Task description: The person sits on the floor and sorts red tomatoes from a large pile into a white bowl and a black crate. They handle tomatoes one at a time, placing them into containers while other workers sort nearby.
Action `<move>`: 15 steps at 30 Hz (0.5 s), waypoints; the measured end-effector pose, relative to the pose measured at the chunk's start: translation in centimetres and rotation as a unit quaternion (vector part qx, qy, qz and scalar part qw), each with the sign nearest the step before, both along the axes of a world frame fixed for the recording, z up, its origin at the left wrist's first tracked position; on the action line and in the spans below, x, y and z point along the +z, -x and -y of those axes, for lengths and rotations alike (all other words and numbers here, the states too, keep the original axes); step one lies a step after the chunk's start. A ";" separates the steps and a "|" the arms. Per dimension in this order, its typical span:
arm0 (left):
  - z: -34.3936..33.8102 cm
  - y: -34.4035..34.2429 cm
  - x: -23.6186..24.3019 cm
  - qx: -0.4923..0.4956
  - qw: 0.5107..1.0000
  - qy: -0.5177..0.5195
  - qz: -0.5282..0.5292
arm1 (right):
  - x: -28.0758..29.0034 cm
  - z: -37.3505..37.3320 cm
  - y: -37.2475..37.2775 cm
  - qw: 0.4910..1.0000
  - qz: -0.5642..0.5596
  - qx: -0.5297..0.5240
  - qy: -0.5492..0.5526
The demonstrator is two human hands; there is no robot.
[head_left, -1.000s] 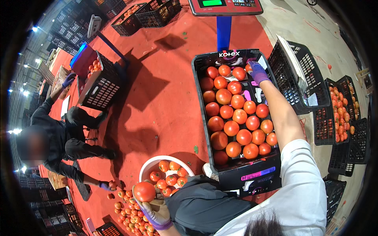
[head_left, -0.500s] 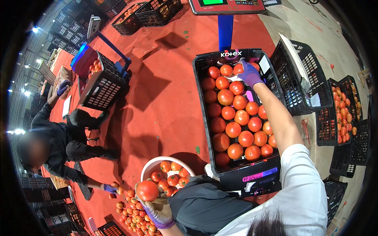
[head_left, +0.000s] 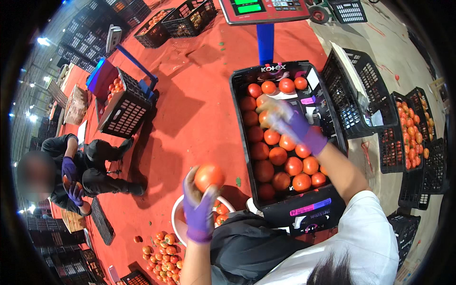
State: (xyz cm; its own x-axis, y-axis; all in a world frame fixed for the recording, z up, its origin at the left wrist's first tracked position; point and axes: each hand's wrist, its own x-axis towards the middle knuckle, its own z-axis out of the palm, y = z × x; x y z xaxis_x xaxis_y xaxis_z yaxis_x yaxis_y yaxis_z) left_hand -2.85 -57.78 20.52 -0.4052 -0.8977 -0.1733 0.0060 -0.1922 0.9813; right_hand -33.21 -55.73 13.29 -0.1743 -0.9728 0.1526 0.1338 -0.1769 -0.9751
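My left hand (head_left: 198,211), in a purple and pale glove, is raised with its fingers and thumb around a red tomato (head_left: 209,177). Beyond the tomato and to the right stands a black crate (head_left: 349,147) holding rows of red tomatoes (head_left: 294,166). Gloved likewise, my right hand (head_left: 289,121) hangs over the crate's middle, its fingers smeared by motion. It hides several tomatoes, and I cannot tell whether it grips one. Below my left hand, a white tub (head_left: 176,216) with tomatoes sits partly hidden behind my hand and leg.
Loose tomatoes (head_left: 164,256) lie on the red floor sheet at lower left. A scale (head_left: 266,10) on a blue post rises behind the crate. More black crates (head_left: 354,95) stand at right. A seated co-worker (head_left: 71,185) at left has both gloved hands together at something reddish.
My left hand has risen with its tomato from beside the tub. My right hand has moved from the crate's far right corner toward its middle. The co-worker's hands have come together.
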 end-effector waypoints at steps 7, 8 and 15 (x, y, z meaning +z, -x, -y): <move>-1.2 4.1 0.9 -0.150 0.989 0.007 -0.012 | 2.4 -2.3 -1.8 0.995 0.011 -0.020 -0.100; -1.5 3.0 0.9 -0.137 0.991 -0.008 0.011 | -0.1 -1.8 1.7 0.993 -0.035 -0.097 -0.063; -3.6 -2.8 -1.7 -0.076 0.993 -0.093 0.018 | -10.6 0.2 16.0 0.822 -0.399 -0.313 -0.259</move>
State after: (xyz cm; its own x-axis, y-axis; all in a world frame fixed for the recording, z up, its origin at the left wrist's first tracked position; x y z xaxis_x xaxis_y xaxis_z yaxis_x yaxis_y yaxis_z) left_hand -0.01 -54.13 18.83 -0.5243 -0.7777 -0.3468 -0.0718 -0.3654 0.9281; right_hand -49.19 -55.96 2.73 -0.7111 -0.7010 0.0539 -0.5434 0.4993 -0.6749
